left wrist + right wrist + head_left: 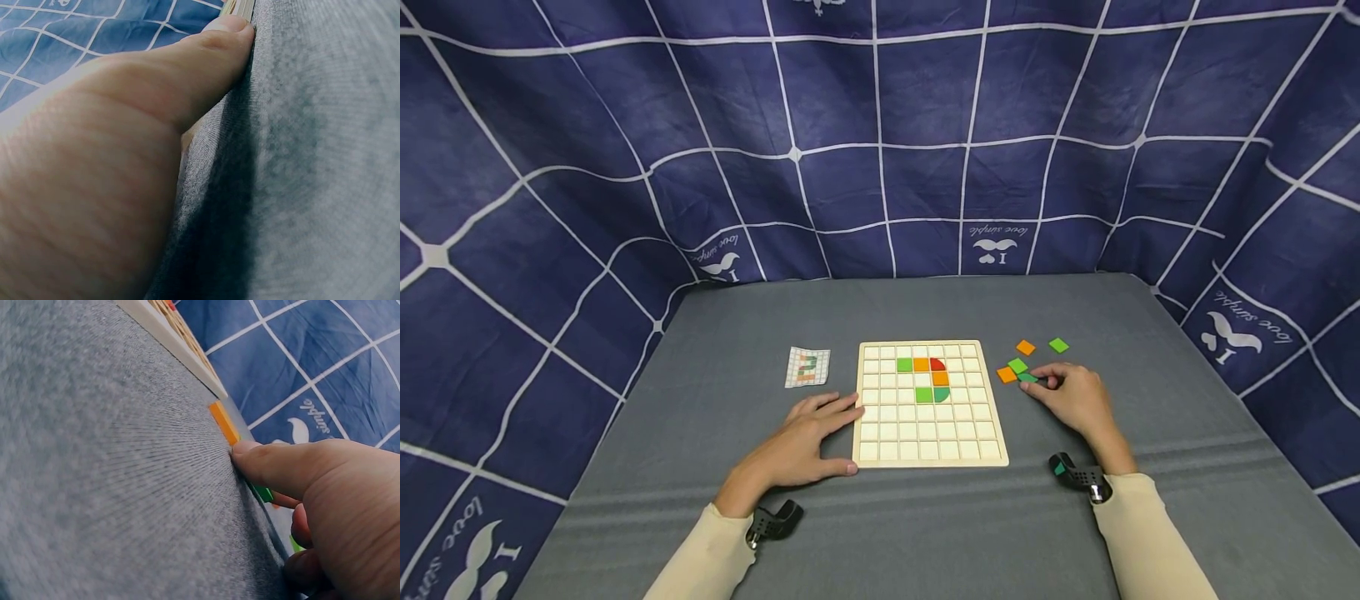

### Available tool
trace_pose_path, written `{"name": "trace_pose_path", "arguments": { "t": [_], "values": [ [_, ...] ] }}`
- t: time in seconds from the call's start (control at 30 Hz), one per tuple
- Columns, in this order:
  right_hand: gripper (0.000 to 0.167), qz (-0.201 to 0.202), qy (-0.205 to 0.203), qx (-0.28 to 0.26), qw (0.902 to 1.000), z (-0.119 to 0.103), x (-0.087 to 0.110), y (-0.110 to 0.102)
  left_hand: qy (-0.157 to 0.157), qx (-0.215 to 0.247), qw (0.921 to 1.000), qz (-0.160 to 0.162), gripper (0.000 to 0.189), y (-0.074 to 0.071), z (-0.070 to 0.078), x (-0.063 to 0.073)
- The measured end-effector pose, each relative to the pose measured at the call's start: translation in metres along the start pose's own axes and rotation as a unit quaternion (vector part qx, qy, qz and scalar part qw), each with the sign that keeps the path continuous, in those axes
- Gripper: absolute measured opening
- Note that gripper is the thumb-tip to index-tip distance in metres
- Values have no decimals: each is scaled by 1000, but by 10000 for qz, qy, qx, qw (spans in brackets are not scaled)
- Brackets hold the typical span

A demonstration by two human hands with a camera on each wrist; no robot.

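Observation:
A wooden grid board (pixel 880 435) lies flat on the cloth; light green, orange, red and dark green tiles sit in some squares near its far side. My left hand (pixel 801 442) rests at the board's left edge, fingers spread and thumb at the near corner. In the left wrist view, the thumb (pixel 206 53) touches the board's side. Right of the board, my right hand (pixel 1075 398) pinches a dark green tile (pixel 1027 377) between thumb and index finger, low over the table. That tile (pixel 264 492) is partly hidden behind the thumb in the right wrist view.
Beside the pinched tile lie an orange tile (pixel 1007 375) and a light green tile (pixel 1017 365). Farther back are another orange tile (pixel 1026 347) and a light green one (pixel 1058 345). A creased pattern card (pixel 795 367) lies left of the board. Blue curtains (pixel 925 183) surround the grey table.

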State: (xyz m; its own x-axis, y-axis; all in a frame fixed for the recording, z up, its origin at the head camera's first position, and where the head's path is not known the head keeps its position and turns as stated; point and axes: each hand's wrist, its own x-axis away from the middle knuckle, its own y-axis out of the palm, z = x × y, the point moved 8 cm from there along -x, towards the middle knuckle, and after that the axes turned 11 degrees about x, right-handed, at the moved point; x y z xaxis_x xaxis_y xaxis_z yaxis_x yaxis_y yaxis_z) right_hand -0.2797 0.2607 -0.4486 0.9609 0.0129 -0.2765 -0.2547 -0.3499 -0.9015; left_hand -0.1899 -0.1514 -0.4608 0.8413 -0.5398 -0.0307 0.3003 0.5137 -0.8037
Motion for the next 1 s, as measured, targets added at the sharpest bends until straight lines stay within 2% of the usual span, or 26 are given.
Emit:
{"name": "trace_pose_path", "arguments": {
  "t": [0.3, 0.63, 0.77, 1.0],
  "values": [
    [24, 162, 31, -258, 9995, -3, 2, -4, 55, 42, 10000, 9, 84, -1, 1, 1],
    [23, 451, -212, -404, 9979, -12, 3, -7, 41, 52, 10000, -11, 84, -1, 1, 1],
    [22, 597, -440, -657, 9951, -18, 3, -8, 5, 20, 10000, -11, 85, -1, 0, 2],
    [20, 981, -998, -1054, 9845, -28, 2, -12, 8, 22, 10000, -34, 85, 0, 1, 1]
  ]
}}
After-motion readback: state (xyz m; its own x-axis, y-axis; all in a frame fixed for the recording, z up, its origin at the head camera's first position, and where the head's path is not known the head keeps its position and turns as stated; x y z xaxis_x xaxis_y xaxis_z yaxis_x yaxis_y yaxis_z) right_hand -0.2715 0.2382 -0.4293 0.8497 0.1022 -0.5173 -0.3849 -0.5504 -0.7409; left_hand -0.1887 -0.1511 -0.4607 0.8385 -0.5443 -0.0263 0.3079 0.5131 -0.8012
